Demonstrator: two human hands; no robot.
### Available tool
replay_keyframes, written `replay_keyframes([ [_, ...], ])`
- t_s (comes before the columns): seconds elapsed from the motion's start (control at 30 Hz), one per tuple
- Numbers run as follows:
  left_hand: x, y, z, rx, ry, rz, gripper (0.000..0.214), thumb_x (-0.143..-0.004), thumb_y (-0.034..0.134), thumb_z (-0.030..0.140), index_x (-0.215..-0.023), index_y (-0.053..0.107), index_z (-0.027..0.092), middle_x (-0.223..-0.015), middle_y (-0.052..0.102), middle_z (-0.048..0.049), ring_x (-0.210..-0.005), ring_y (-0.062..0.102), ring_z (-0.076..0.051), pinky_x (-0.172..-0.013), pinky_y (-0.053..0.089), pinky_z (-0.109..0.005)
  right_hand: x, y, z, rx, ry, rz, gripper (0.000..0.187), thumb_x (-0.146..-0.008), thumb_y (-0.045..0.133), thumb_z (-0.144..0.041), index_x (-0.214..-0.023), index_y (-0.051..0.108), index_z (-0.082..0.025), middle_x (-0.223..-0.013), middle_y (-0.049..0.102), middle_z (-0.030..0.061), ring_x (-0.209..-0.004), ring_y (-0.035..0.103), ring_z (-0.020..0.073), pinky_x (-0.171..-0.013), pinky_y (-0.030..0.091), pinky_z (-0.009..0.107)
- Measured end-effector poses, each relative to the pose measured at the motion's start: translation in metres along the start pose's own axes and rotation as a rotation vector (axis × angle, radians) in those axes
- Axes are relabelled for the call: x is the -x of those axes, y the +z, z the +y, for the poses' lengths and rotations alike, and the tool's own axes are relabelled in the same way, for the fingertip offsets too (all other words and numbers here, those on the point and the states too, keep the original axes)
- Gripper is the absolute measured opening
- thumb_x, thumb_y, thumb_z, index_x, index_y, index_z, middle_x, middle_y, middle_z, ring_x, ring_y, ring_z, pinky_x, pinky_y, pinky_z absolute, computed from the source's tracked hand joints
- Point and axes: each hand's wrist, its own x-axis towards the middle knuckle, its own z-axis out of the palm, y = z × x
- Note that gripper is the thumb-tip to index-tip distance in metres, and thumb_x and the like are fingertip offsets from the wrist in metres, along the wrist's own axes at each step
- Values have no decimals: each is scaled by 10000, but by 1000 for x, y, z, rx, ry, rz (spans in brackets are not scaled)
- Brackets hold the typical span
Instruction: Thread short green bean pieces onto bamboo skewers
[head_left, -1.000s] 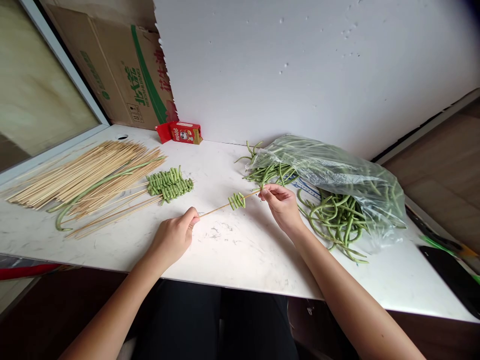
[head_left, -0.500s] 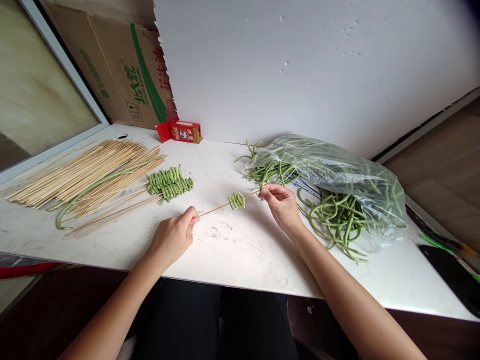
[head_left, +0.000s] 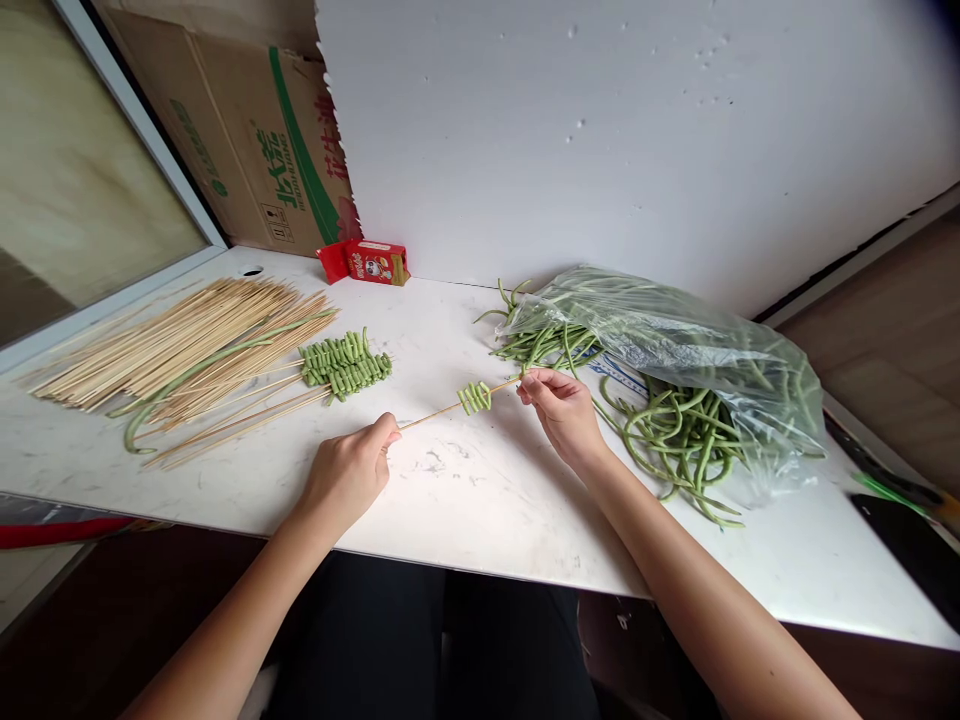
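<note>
My left hand [head_left: 352, 468] is closed around the lower end of a thin bamboo skewer [head_left: 431, 416]. A green bean folded in short zigzag loops [head_left: 474, 398] is threaded on this skewer, nearer its far end. My right hand [head_left: 559, 405] pinches the skewer's far tip between thumb and fingers; a bit of green shows there, but I cannot make out how it sits. To the left lie several finished skewers packed with folded green beans [head_left: 345, 365]. Right of my right hand is a heap of loose long green beans [head_left: 686, 435].
A spread of bare bamboo skewers [head_left: 187, 340] covers the table's left, with a long bean [head_left: 202, 367] across it. A clear plastic bag [head_left: 675, 325] of beans lies at the right. Behind stand a small red box [head_left: 381, 263] and a cardboard carton [head_left: 247, 150]. A black object [head_left: 904, 550] lies far right.
The view has shifted slightly, so things sit a little differently in it. Both hands keep their hold on the skewer, and the threaded bean looks the same.
</note>
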Motion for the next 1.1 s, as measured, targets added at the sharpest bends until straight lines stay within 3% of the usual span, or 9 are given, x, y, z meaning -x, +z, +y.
replay_keyframes([
  [0.17,-4,-3,0,20,-40,-97,230,-907,472,52,-978,554,255,-863,801,5,-762,772,-215,-619,414,-268,-1,-2,0,43,-55,-11,300,-746,958,-508,-832,829,-251,-753,713,21,-734,622,189,-724,491,342],
  [0.6,-7,-6,-2,91,-101,-156,139,-966,464,138,-964,527,262,-807,766,7,-706,735,-225,-624,409,-272,1,-2,-3,80,-96,-9,308,-742,956,-512,-837,819,-253,-783,741,35,-722,629,194,-697,508,347],
  [0.8,-4,-1,-1,58,-97,-132,213,-938,468,66,-999,524,262,-1013,843,-4,-837,804,-224,-618,430,-272,2,4,-3,-5,4,8,327,-710,969,-520,-798,818,-244,-715,693,18,-688,585,176,-716,489,349],
  [1.1,-1,-6,10,-91,-71,-42,244,-924,474,29,-989,571,243,-1084,855,-16,-854,819,-224,-586,439,-278,5,10,-2,-95,176,37,338,-689,976,-481,-729,792,-201,-708,672,22,-672,543,151,-683,467,321],
])
